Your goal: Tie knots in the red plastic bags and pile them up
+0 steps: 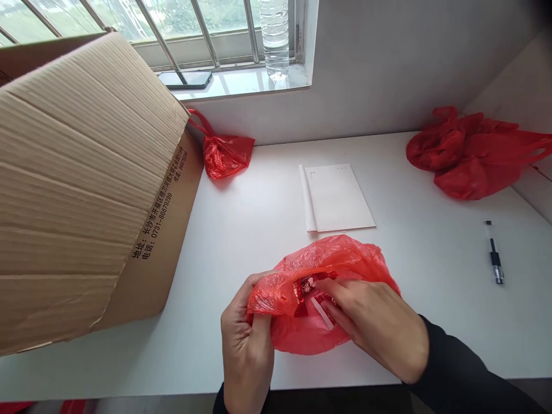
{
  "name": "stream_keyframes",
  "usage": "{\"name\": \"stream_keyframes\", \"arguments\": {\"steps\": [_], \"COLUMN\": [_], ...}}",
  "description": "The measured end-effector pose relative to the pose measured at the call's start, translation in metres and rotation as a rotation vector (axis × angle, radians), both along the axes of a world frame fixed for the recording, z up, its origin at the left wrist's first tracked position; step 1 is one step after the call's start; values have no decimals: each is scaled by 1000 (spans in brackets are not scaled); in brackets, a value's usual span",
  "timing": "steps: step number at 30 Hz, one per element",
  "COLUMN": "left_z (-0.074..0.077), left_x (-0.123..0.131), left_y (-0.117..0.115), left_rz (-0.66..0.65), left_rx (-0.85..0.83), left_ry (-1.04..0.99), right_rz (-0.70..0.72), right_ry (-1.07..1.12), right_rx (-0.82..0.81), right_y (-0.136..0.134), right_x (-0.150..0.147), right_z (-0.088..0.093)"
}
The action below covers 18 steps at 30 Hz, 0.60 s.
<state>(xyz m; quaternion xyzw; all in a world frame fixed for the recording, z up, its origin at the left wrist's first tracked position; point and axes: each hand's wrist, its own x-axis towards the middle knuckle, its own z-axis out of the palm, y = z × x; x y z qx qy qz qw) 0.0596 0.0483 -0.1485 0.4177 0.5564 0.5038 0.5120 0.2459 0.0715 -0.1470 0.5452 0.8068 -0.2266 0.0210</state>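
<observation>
A thin red plastic bag (pixel 340 253) lies mouth-up near the table's front edge. My left hand (pixel 248 339) grips its left rim, thumb in front and fingers behind the folded plastic. Inside the bag are small shiny red wrapped packets (pixel 307 286), one with a pale strip along it. My right hand (pixel 379 322) reaches into the mouth from the right, its finger and thumb closed around the red packet with the pale strip. Some of its fingertips are hidden by the bag and the packets.
On the left stands a large open cardboard box (pixel 86 172). Behind it sits a small tied red bag (pixel 228 155). A white notepad (pixel 340 198) lies beyond my hands. At the right are a bundled red bag (pixel 470 152) and a pen (pixel 495 256). The windowsill holds a phone (pixel 190 80) and a bottle (pixel 275 40).
</observation>
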Motion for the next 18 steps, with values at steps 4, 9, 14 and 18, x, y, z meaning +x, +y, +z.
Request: {"name": "stream_keyframes", "arguments": {"steps": [4,9,14,18], "left_z": [4,16,15,18], "left_x": [-2,0,3,2], "left_y": [-2,-7,-12,-12], "left_rz": [15,103,20,-31], "left_rx": [9,15,78,48], "left_ry": [18,92,71,96], "right_rz": [-73,-128,-25,-107], "right_ry": [369,304,25,52], "right_rx": [285,530,517,523], "right_y": [-14,-24,-28,-30], "right_x": [15,49,81,93], "right_z": [17,15,-35,-66]}}
